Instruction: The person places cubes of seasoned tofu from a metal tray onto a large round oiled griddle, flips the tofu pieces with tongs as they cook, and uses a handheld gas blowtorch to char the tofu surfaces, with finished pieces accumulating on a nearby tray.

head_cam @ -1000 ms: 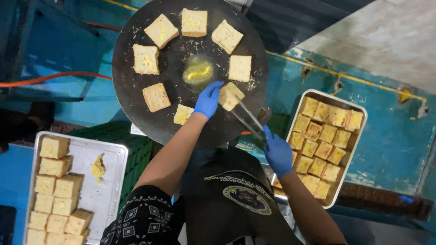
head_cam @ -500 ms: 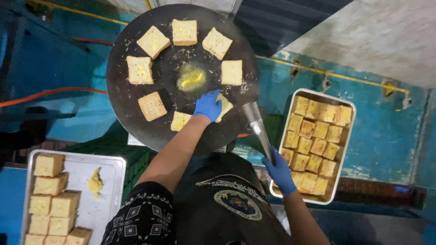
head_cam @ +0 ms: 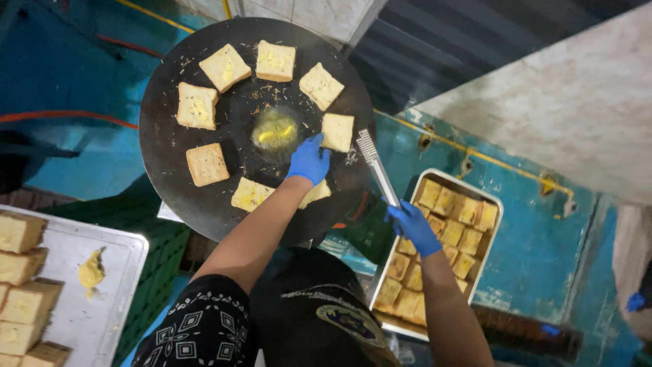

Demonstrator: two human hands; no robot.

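A round black griddle point(head_cam: 170, 156) carries eight squares of bread set in a ring around a yellow pat of butter point(head_cam: 274, 131) melting at its middle; crumbs are scattered over the dark surface. To the right, lower down, a metal tray point(head_cam: 494, 224) is packed with browned toast squares point(head_cam: 448, 224) in close rows. At the lower left a second tray point(head_cam: 115, 285) holds a stack of pale bread blocks point(head_cam: 24, 285) along its left side and a smear of butter point(head_cam: 91, 270) on the bare metal beside them.

The left hand point(head_cam: 309, 160), in a blue glove, reaches over the near edge of the griddle and lies flat on a bread slice point(head_cam: 316, 193) there. The fingers are spread narrow and pressed down on the slice rather than wrapped round it; most of the slice is hidden under the palm, with only its near corner showing below the wrist. The next slice point(head_cam: 251, 194) lies just beside it to the left, apart from the hand.

The right hand point(head_cam: 414, 228), also gloved blue, is closed around the handle end of metal tongs point(head_cam: 375, 166), above the toast tray's left rim. The tongs point up toward the griddle's right edge, their tip near a slice point(head_cam: 337, 132) but holding nothing.
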